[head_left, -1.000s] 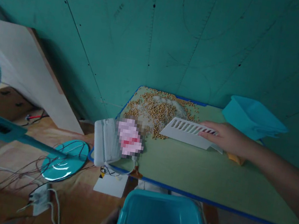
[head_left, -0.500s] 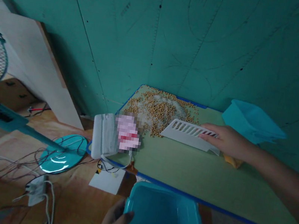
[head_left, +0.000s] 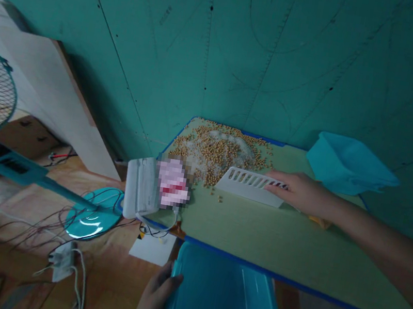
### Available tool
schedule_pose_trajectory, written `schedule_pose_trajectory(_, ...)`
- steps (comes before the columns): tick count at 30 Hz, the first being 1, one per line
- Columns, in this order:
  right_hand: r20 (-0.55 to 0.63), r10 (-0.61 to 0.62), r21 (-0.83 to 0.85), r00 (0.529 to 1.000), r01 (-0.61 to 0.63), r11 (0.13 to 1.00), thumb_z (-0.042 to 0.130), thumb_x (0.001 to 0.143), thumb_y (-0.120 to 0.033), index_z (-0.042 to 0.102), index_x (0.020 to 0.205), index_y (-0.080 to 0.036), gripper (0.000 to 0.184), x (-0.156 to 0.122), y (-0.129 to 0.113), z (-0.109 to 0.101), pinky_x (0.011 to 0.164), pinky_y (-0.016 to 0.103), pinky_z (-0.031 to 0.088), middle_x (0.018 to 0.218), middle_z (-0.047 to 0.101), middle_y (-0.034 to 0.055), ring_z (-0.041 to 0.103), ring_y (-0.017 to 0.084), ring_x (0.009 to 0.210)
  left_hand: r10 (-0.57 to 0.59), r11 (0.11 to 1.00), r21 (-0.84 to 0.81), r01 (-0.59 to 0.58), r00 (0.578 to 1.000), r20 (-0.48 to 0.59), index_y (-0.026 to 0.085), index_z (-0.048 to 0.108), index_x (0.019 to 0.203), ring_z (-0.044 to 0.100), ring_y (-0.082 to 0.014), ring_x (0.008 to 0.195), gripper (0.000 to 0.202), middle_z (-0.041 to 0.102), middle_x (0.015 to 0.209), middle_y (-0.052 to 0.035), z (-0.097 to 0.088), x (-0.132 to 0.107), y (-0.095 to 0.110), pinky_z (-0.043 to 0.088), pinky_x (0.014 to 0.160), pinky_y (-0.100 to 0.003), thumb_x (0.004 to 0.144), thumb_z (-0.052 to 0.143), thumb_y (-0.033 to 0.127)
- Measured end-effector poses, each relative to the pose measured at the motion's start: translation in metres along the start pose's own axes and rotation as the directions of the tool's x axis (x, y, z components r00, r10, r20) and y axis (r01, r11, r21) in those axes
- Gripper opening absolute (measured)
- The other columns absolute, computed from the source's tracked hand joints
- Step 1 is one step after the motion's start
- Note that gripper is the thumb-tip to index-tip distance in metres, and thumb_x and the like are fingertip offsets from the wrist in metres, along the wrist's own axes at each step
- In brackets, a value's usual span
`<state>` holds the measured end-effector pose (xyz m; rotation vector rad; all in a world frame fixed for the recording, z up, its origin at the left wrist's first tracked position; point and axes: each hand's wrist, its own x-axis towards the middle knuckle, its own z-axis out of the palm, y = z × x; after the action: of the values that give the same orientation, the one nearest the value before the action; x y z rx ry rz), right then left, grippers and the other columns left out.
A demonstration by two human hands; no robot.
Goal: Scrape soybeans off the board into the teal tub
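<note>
While left hand (head_left: 154,298) grips tub (head_left: 222,303), right hand (head_left: 296,192) holds scraper (head_left: 248,184).

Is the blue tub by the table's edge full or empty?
Empty, as far as shows: the blue tub, gripped by the left hand, has only bare plastic inside. The beans lie on the table.

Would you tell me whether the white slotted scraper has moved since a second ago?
Yes. The white slotted scraper, under the right hand, has slid slightly left, toward the bean pile and away from the blue bin on the table.
</note>
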<state>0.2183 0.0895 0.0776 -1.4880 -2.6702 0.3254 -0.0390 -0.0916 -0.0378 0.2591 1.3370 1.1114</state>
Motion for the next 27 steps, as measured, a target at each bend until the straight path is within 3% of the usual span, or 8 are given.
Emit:
schedule_pose_trajectory(4, 0.020, 0.005, 0.017, 1.000, -0.006, 1.000, 0.039, 0.082, -0.036, 0.054, 0.109, -0.019, 0.036, -0.001, -0.006, 0.000, 0.063, 0.027, 0.043, 0.093, 0.065, 0.0053, 0.060, 0.018, 0.077, -0.026, 0.999, -0.035, 0.024, 0.998, -0.059, 0.020, 0.060, 0.067, 0.060, -0.0196, 0.053, 0.017, 0.062, 0.045, 0.0046, -0.002, 0.003, 0.004, 0.043, 0.050, -0.026, 0.051, 0.066, 0.022)
schedule_pose_trajectory(9, 0.019, -0.086, 0.036, 0.996, 0.085, 0.996, 0.038, 0.083, -0.034, 0.055, 0.106, -0.022, 0.031, -0.006, -0.014, 0.002, 0.068, 0.028, 0.042, 0.096, 0.064, 0.0040, 0.059, 0.019, 0.084, -0.009, 0.994, -0.106, 0.001, 0.997, -0.078, 0.020, 0.058, 0.071, 0.061, -0.0191, 0.052, 0.018, 0.058, 0.041, 0.0067, -0.001, 0.004, 0.008, 0.042, 0.046, -0.025, 0.054, 0.065, 0.021)
schedule_pose_trajectory(14, 0.014, -0.127, 0.022, 0.992, 0.126, 0.992, 0.037, 0.084, -0.031, 0.055, 0.106, -0.022, 0.029, -0.015, -0.017, 0.008, 0.069, 0.029, 0.043, 0.097, 0.064, 0.0043, 0.059, 0.019, 0.085, -0.009, 0.990, -0.142, 0.006, 1.000, -0.020, 0.021, 0.058, 0.074, 0.059, -0.0154, 0.046, 0.019, 0.060, 0.044, 0.0077, 0.002, 0.004, 0.013, 0.041, 0.043, -0.022, 0.056, 0.065, 0.020)
schedule_pose_trajectory(21, -0.025, -0.269, -0.030, 0.963, 0.268, 0.963, 0.035, 0.085, -0.022, 0.057, 0.099, -0.020, 0.026, -0.036, -0.028, 0.014, 0.071, 0.030, 0.043, 0.089, 0.065, 0.0044, 0.059, 0.017, 0.082, -0.019, 0.999, -0.047, 0.019, 1.000, -0.005, 0.020, 0.058, 0.065, 0.062, -0.0181, 0.057, 0.011, 0.062, 0.047, 0.0040, 0.002, 0.009, 0.014, 0.041, 0.047, -0.022, 0.055, 0.062, 0.023)
schedule_pose_trajectory(27, -0.060, -0.370, -0.082, 0.927, 0.365, 0.927, 0.037, 0.081, -0.011, 0.058, 0.096, -0.019, 0.027, -0.053, -0.038, 0.016, 0.064, 0.029, 0.045, 0.083, 0.065, 0.0057, 0.059, 0.017, 0.073, 0.002, 0.993, -0.115, 0.006, 0.998, 0.067, 0.021, 0.058, 0.070, 0.053, -0.0107, 0.041, 0.013, 0.057, 0.041, 0.0084, 0.001, 0.014, 0.010, 0.039, 0.042, -0.019, 0.058, 0.064, 0.023)
